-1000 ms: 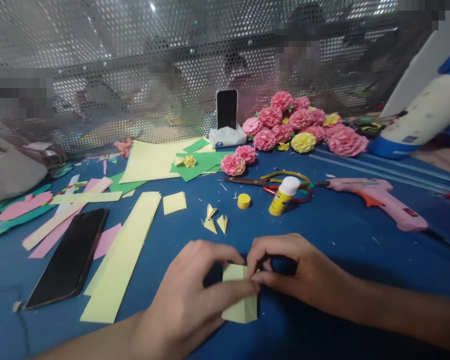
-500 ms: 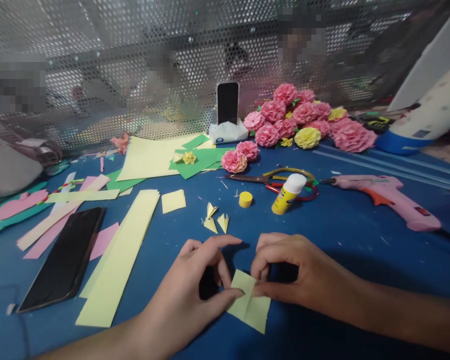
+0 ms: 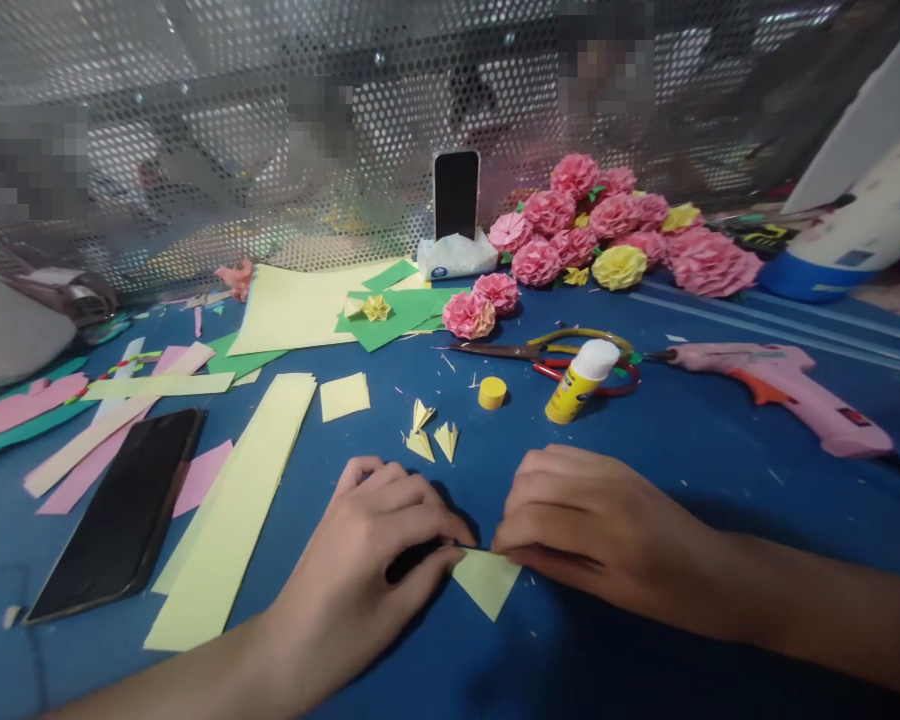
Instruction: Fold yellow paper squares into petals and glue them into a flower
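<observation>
A small pale yellow paper square (image 3: 489, 582), folded into a triangle with one point toward me, lies between my hands. My left hand (image 3: 390, 550) pinches its left corner between thumb and fingers. At the right corner, my right hand (image 3: 585, 535) is closed with thumb and fingertips on the fold. Just beyond them lie several small folded paper pieces (image 3: 445, 440). A yellow glue stick cap (image 3: 492, 393) and a glue stick (image 3: 580, 382) with a white top stand farther back. Left of these is a small stack of yellow paper squares (image 3: 346, 397).
Long yellow paper strips (image 3: 232, 515) and a black phone (image 3: 116, 520) lie at left. Scissors (image 3: 506, 351) and a pink glue gun (image 3: 784, 385) lie at right. Behind are pink paper flowers (image 3: 547, 212), an upright phone (image 3: 456, 195), green paper (image 3: 405, 315) and a perforated metal screen (image 3: 270, 190).
The paper square, nearly flat with a crease before, is now doubled into a triangle. Both hands have closed in on its top edge, and my left index finger has curled down.
</observation>
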Available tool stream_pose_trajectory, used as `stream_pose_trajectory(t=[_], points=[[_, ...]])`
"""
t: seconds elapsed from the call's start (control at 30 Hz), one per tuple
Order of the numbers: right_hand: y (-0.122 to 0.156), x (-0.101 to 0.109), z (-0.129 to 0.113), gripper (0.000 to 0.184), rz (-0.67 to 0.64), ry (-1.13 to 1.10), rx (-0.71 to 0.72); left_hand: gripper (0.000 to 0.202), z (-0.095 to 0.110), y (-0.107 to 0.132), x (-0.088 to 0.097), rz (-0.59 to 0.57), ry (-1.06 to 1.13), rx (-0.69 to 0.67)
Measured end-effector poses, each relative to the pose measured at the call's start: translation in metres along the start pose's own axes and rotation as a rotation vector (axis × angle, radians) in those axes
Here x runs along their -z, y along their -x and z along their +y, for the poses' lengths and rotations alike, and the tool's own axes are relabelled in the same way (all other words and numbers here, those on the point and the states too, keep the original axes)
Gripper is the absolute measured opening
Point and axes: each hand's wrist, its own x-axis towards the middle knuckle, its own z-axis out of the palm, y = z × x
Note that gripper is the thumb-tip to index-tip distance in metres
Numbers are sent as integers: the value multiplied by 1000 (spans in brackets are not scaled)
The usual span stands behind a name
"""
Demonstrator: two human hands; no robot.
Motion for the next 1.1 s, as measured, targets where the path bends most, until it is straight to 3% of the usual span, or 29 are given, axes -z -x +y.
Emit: stream_pose_trajectory(t=[0.17,0.3,0.47,0.6,0.87,1.1], points=[[0,5,1,29,-13,117,205,25,-7,4,2,-21,-97,-200],[-2,9,2,31,-4,187,308,23,-10,8,3,9,-148,-322],[-5,12,1,36,4,222,306,24,-7,6,3,23,-193,-338],[-3,11,0,41,3,225,286,28,-4,5,3,98,-285,-376],[-2,9,2,35,-37,150,270,25,-5,7,-6,140,-339,-410],[-2,10,0,39,-31,116,223,20,-3,5,-7,133,-353,-352]])
